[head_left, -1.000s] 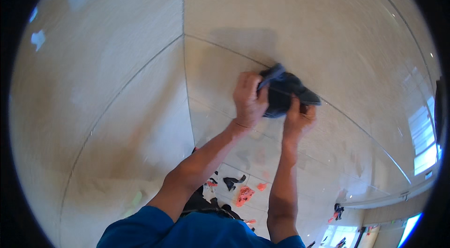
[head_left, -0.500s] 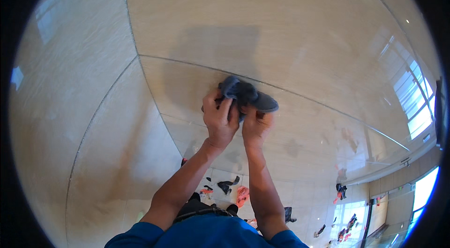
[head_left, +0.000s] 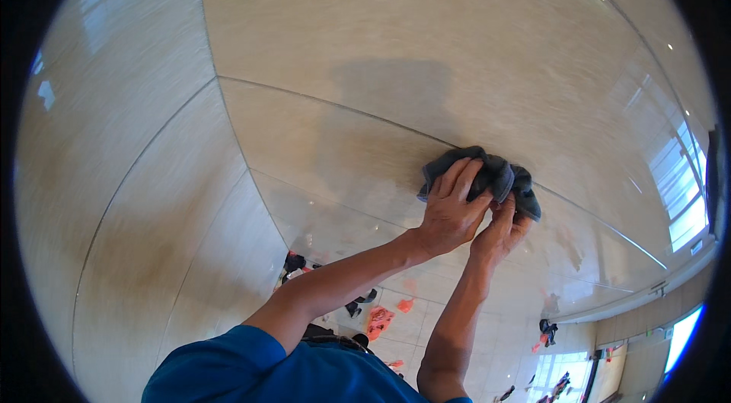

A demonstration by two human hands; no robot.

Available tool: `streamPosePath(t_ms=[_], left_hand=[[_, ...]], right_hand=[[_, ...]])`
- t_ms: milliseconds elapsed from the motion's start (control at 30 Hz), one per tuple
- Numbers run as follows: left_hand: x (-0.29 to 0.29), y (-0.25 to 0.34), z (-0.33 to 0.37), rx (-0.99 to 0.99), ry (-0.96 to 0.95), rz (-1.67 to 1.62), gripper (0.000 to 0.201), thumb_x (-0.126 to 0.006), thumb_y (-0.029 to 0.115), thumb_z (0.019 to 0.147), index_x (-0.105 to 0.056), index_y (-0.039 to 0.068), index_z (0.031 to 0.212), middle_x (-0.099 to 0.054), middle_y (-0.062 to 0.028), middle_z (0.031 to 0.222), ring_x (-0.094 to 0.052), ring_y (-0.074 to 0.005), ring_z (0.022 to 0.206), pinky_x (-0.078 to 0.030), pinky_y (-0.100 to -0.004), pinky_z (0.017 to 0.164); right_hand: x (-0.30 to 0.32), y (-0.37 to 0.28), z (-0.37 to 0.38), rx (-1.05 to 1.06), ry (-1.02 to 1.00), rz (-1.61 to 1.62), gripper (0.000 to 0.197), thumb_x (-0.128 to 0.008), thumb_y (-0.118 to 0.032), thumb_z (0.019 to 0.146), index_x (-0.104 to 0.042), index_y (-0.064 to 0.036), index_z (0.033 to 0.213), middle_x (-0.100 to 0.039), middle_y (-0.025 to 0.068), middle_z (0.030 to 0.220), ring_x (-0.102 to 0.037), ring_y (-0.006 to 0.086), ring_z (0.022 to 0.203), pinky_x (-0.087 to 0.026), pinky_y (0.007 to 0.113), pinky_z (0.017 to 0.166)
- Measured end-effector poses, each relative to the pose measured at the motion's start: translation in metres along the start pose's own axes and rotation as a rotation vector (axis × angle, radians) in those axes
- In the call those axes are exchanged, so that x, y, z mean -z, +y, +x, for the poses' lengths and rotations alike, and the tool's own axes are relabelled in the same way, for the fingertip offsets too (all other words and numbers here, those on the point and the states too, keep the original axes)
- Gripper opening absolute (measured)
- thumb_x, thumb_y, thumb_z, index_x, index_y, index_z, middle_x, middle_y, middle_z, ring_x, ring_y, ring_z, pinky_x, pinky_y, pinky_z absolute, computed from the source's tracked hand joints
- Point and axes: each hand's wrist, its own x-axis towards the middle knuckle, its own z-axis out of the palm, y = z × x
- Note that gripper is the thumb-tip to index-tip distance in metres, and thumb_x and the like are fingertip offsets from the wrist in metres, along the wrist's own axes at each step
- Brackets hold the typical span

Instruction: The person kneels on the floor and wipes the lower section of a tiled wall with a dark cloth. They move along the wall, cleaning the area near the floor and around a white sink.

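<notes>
Here both hands, left hand [head_left: 449, 209] and right hand [head_left: 499, 232], press a dark cloth [head_left: 495, 175] against the tiled wall [head_left: 343, 60].

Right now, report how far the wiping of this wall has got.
Done: the glossy beige tiles shine throughout, so no finished patch stands out. In hand: the left hand and right hand press a dark grey cloth on a tile beside a grout line. Left: cannot tell; no dirt shows.

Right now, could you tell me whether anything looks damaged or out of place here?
Nothing stands out. Both hands, left hand and right hand, press a bunched dark grey cloth against the glossy beige tiled wall; no cracks show.
</notes>
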Motion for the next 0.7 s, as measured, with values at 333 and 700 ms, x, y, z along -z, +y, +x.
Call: streamPosePath(t_ms=[333,700], left_hand=[[0.063,-0.057,0.005,0.054,0.15,0.214,0.038,-0.065,0.012,0.076,-0.067,0.013,0.114,-0.049,-0.0194,0.127,-0.045,-0.0375,0.119,-0.038,-0.0467,0.093],[0.204,-0.184,-0.006,0.255,0.371,0.358,0.037,-0.061,0.004,0.082,-0.06,0.001,0.119,-0.047,-0.0257,0.13,-0.047,-0.0419,0.116,-0.04,-0.0445,0.098]], right_hand=[[-0.071,0.014,-0.044,0.065,-0.235,-0.055,0.027,-0.058,-0.009,0.094,-0.052,-0.0006,0.119,-0.062,0.0097,0.108,-0.058,0.0155,0.098,-0.047,0.029,0.084],[-0.217,0.028,-0.117,0.62,-0.633,-0.317,0.03,-0.067,-0.006,0.082,-0.059,0.0004,0.11,-0.058,0.0197,0.107,-0.054,0.0358,0.102,-0.044,0.042,0.088]])
